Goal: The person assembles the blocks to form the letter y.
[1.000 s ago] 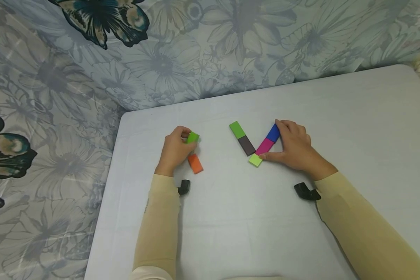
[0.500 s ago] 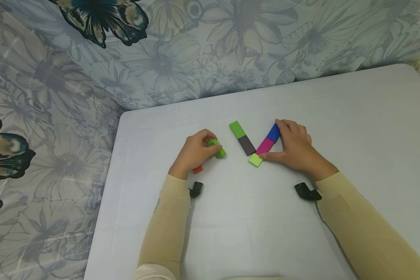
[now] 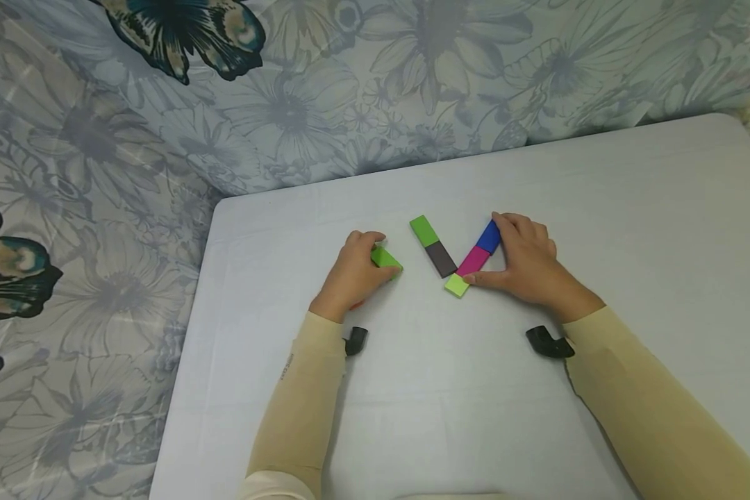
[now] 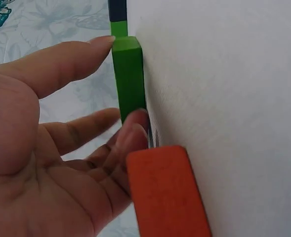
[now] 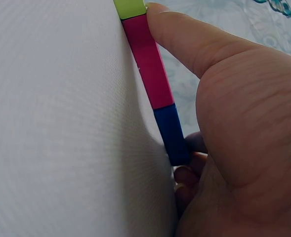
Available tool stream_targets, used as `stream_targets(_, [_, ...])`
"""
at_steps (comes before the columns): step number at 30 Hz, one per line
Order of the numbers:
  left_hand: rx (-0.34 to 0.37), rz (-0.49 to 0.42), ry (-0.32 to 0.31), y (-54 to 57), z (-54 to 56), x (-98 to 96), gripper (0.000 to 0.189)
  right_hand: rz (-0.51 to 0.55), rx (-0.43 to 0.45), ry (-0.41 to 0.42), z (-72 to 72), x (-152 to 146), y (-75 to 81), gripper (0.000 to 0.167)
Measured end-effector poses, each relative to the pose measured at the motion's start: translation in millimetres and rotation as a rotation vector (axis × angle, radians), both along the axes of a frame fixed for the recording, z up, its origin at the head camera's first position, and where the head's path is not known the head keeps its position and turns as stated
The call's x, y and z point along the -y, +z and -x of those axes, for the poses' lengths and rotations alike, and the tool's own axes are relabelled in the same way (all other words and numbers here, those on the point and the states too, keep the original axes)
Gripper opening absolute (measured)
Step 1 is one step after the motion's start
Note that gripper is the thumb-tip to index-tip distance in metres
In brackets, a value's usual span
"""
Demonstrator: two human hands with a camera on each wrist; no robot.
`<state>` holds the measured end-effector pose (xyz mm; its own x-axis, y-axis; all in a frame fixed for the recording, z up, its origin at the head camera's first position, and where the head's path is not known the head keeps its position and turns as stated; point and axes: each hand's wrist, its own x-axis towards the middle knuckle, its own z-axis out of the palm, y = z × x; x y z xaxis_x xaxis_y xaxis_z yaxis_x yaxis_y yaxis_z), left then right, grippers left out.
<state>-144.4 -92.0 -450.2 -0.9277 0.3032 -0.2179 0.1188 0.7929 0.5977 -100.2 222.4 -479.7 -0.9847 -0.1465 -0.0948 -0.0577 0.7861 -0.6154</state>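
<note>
My left hand [image 3: 357, 272] pinches a green block [image 3: 387, 257] by its ends, thumb on the near one, low over the table. Under that hand an orange block [image 4: 165, 192] lies mostly hidden from the head view. To the right, my right hand [image 3: 528, 260] spans a slanted row of blocks, thumb against the lime block [image 3: 456, 285] and fingertips round the far end of the blue block [image 3: 489, 237]. Between those two lies a magenta block [image 3: 473, 261]. A second slanted row has another green block [image 3: 423, 230] and a dark grey block [image 3: 441, 259], meeting the first in a V.
All the blocks are on a white-covered table [image 3: 444, 417]. Its far edge runs along a wall with grey flower print [image 3: 437, 83]. Black curved pieces [image 3: 546, 343] stick out at both wrists.
My left hand has moved right with the green block, from beyond the orange block toward the V, covering the orange block. The right hand and its row have stayed put.
</note>
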Motion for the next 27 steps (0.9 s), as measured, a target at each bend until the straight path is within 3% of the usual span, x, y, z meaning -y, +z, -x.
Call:
stream_targets(5, [-0.002, 0.026, 0.002, 2.7, -1.6, 0.4, 0.06, -0.002, 0.005, 0.0, -0.1, -0.3, -0.2, 0.123])
stream_targets(15, [0.043, -0.004, -0.042, 5.0, -4.8, -0.2, 0.06, -0.006, 0.004, -0.003, 0.4, -0.4, -0.7, 0.121])
stream_targets(27, [0.071, -0.013, -0.144, 9.0, -10.0, -6.5, 0.058, -0.002, -0.005, -0.003, 0.3, 0.3, 0.1, 0.12])
